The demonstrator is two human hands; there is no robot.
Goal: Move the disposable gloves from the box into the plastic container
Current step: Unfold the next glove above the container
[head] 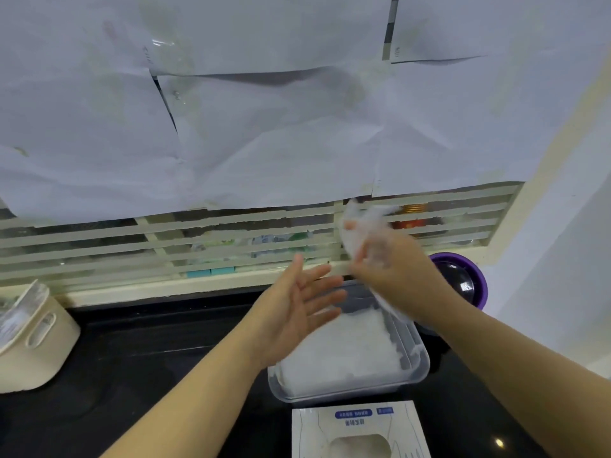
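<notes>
Disposable gloves (358, 226), perhaps several, in right hand (396, 269) grip, above plastic container (330, 394)

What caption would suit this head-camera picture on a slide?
Right hand holds a clear disposable glove above the glove-filled plastic container; left hand open beside it; glove box nearer the camera.

Home kitchen: dark countertop (139, 368), condiment bottles (411, 217).

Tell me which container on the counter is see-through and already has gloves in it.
The clear plastic container in the middle, just beyond the glove box, with gloves piled inside. The beige bin at left and purple bowl at right are opaque.
</notes>
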